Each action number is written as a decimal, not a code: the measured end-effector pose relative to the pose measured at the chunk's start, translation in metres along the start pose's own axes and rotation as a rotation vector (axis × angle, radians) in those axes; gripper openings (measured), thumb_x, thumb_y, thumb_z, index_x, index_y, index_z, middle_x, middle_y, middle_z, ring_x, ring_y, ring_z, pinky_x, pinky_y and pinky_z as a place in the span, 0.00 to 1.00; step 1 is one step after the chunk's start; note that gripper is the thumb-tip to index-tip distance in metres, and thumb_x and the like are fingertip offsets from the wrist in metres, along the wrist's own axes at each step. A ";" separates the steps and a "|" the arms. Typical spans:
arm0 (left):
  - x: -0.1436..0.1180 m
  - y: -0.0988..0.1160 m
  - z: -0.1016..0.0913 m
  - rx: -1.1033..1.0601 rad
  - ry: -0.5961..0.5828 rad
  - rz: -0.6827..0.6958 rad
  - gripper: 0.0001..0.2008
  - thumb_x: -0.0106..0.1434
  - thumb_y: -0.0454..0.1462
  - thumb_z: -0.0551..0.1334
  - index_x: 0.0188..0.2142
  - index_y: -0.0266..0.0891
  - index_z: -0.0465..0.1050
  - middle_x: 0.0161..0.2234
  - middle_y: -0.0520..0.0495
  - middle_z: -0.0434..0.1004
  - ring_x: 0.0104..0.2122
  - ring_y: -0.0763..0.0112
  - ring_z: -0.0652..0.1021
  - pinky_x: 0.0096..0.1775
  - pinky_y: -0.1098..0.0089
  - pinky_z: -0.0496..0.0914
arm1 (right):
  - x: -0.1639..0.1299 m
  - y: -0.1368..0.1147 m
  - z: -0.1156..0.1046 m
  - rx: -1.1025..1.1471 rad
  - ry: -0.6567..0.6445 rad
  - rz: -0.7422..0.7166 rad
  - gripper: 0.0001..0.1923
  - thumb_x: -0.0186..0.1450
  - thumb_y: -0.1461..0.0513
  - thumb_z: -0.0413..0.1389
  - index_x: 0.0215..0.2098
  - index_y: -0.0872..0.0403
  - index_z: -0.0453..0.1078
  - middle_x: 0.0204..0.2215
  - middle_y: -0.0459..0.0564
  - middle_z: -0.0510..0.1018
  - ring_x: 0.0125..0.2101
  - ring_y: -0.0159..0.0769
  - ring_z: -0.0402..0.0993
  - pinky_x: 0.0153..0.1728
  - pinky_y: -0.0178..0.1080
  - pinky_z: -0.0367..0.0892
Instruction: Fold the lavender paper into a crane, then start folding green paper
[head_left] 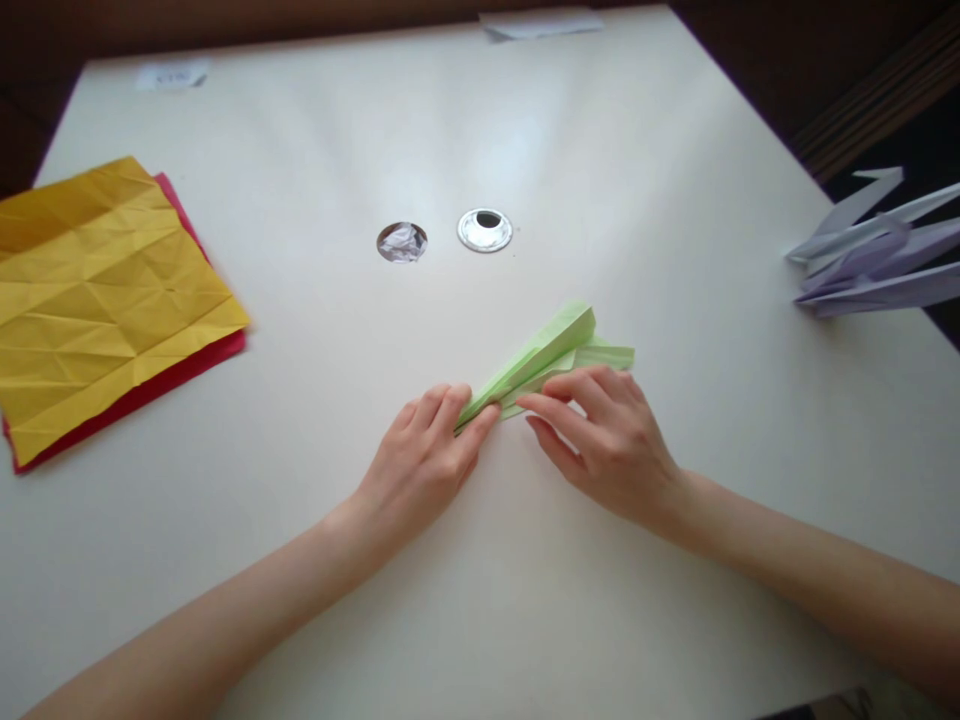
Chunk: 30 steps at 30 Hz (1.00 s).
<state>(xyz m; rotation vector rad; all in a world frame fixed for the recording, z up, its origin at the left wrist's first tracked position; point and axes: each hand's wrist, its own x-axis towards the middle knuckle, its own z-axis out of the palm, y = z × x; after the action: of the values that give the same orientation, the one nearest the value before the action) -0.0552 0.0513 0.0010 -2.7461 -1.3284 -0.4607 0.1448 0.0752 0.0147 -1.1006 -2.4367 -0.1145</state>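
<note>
- A pale, off-white table (675, 180) fills nearly the whole frame, with dark floor showing past its upper edge and right corner.
- Just below the centre lies a folded green paper (551, 352), long and narrow, slanting up toward the right.
- The left hand (424, 460) pinches the paper's lower left tip between thumb and fingers.
- The right hand (607, 435) rests flat-fingered on the lower edge of the paper, fingertips pressing it to the table; it grips nothing.
- At the left edge a creased yellow sheet (97, 300) lies on top of a red sheet (150, 390), only the red border showing.
- Above the centre sit two round openings in the table: a left hole (402, 242) stuffed with what looks like crumpled material, and a metal-rimmed grommet (485, 230) beside it.
- At the right edge, a folded lavender paper model (874, 260) overhangs the table.
</note>
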 end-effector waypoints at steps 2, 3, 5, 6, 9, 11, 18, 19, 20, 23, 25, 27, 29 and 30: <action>-0.001 0.000 0.000 0.012 -0.002 0.013 0.16 0.59 0.31 0.56 0.48 0.36 0.66 0.43 0.40 0.67 0.43 0.61 0.68 0.39 0.65 0.68 | -0.006 -0.004 -0.001 0.016 -0.089 -0.018 0.11 0.60 0.65 0.52 0.41 0.55 0.69 0.27 0.48 0.70 0.30 0.34 0.62 0.32 0.37 0.57; -0.001 0.001 0.000 0.017 -0.006 0.018 0.16 0.59 0.30 0.56 0.48 0.36 0.65 0.43 0.40 0.67 0.43 0.61 0.68 0.40 0.65 0.68 | -0.008 -0.006 -0.001 0.016 -0.130 -0.017 0.13 0.61 0.64 0.51 0.44 0.56 0.69 0.27 0.49 0.69 0.30 0.34 0.62 0.32 0.37 0.57; -0.002 0.001 0.000 0.023 -0.018 0.025 0.17 0.59 0.30 0.55 0.49 0.36 0.65 0.43 0.40 0.66 0.43 0.61 0.68 0.40 0.65 0.68 | -0.011 -0.006 -0.001 0.007 -0.187 -0.014 0.16 0.62 0.61 0.50 0.47 0.56 0.68 0.26 0.49 0.68 0.29 0.34 0.61 0.32 0.38 0.56; -0.002 0.001 0.000 0.024 -0.025 0.028 0.18 0.59 0.30 0.55 0.50 0.36 0.64 0.43 0.40 0.66 0.43 0.61 0.68 0.41 0.65 0.68 | -0.012 -0.005 -0.001 0.001 -0.205 -0.016 0.16 0.62 0.61 0.50 0.48 0.55 0.67 0.26 0.49 0.67 0.29 0.34 0.60 0.32 0.38 0.56; -0.002 0.001 -0.001 0.020 -0.037 0.028 0.18 0.59 0.30 0.55 0.50 0.35 0.64 0.42 0.40 0.67 0.43 0.61 0.68 0.41 0.64 0.68 | -0.016 0.003 -0.001 -0.025 -0.223 -0.013 0.18 0.63 0.58 0.49 0.49 0.54 0.67 0.25 0.48 0.66 0.28 0.34 0.59 0.31 0.37 0.55; -0.002 0.001 -0.001 0.020 -0.037 0.028 0.17 0.59 0.31 0.55 0.49 0.35 0.65 0.42 0.40 0.67 0.43 0.61 0.68 0.40 0.64 0.68 | -0.019 0.010 -0.002 -0.052 -0.218 0.001 0.18 0.63 0.57 0.50 0.49 0.54 0.67 0.25 0.48 0.65 0.28 0.34 0.58 0.31 0.37 0.54; -0.002 0.001 -0.001 0.036 -0.028 0.038 0.17 0.59 0.30 0.56 0.48 0.35 0.65 0.42 0.40 0.67 0.43 0.61 0.68 0.39 0.65 0.69 | -0.025 0.027 -0.006 -0.089 -0.219 0.065 0.18 0.63 0.58 0.49 0.49 0.54 0.67 0.26 0.49 0.65 0.29 0.34 0.58 0.32 0.37 0.55; -0.002 0.001 -0.001 0.037 -0.024 0.037 0.16 0.59 0.30 0.56 0.48 0.35 0.65 0.42 0.40 0.67 0.43 0.61 0.68 0.38 0.65 0.69 | -0.026 0.028 -0.005 -0.089 -0.219 0.068 0.18 0.63 0.58 0.49 0.49 0.53 0.68 0.26 0.49 0.65 0.29 0.34 0.58 0.32 0.37 0.55; -0.002 0.001 -0.001 0.039 -0.019 0.036 0.16 0.59 0.30 0.56 0.48 0.35 0.65 0.42 0.40 0.67 0.43 0.61 0.68 0.38 0.65 0.69 | -0.026 0.028 -0.005 -0.087 -0.217 0.070 0.18 0.63 0.57 0.49 0.49 0.53 0.68 0.26 0.49 0.64 0.29 0.34 0.58 0.32 0.37 0.55; -0.003 0.001 -0.001 0.043 -0.021 0.034 0.17 0.59 0.30 0.55 0.48 0.35 0.65 0.42 0.40 0.67 0.43 0.61 0.68 0.38 0.65 0.69 | -0.027 0.029 -0.003 -0.079 -0.205 0.076 0.18 0.63 0.57 0.49 0.49 0.53 0.67 0.25 0.48 0.64 0.29 0.34 0.58 0.32 0.37 0.55; -0.003 0.001 -0.001 0.044 -0.026 0.034 0.17 0.59 0.30 0.55 0.48 0.35 0.65 0.42 0.40 0.67 0.43 0.61 0.68 0.39 0.65 0.69 | -0.028 0.032 -0.003 -0.094 -0.201 0.086 0.18 0.63 0.57 0.49 0.49 0.53 0.68 0.25 0.48 0.64 0.29 0.34 0.58 0.31 0.37 0.55; -0.003 0.001 -0.001 0.047 -0.029 0.033 0.17 0.59 0.30 0.55 0.48 0.35 0.65 0.42 0.40 0.67 0.43 0.61 0.68 0.38 0.65 0.69 | -0.030 0.037 -0.004 -0.131 -0.194 0.103 0.18 0.63 0.57 0.49 0.49 0.53 0.68 0.24 0.48 0.64 0.28 0.35 0.58 0.31 0.37 0.55; -0.003 0.001 -0.002 0.052 -0.034 0.033 0.17 0.59 0.30 0.55 0.49 0.35 0.65 0.42 0.40 0.67 0.43 0.61 0.68 0.38 0.65 0.69 | -0.031 0.042 -0.006 -0.171 -0.187 0.118 0.18 0.63 0.57 0.49 0.49 0.53 0.67 0.24 0.48 0.64 0.28 0.35 0.58 0.30 0.37 0.55; -0.003 0.001 -0.002 0.054 -0.036 0.034 0.17 0.59 0.29 0.55 0.49 0.35 0.65 0.42 0.40 0.67 0.43 0.61 0.68 0.39 0.65 0.69 | -0.031 0.044 -0.008 -0.187 -0.186 0.123 0.18 0.63 0.56 0.49 0.49 0.53 0.67 0.24 0.48 0.65 0.28 0.35 0.58 0.30 0.37 0.54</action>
<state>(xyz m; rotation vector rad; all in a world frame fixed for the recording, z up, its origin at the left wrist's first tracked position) -0.0568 0.0481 0.0018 -2.7410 -1.2798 -0.3697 0.1977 0.0818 0.0028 -1.3963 -2.5537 -0.2137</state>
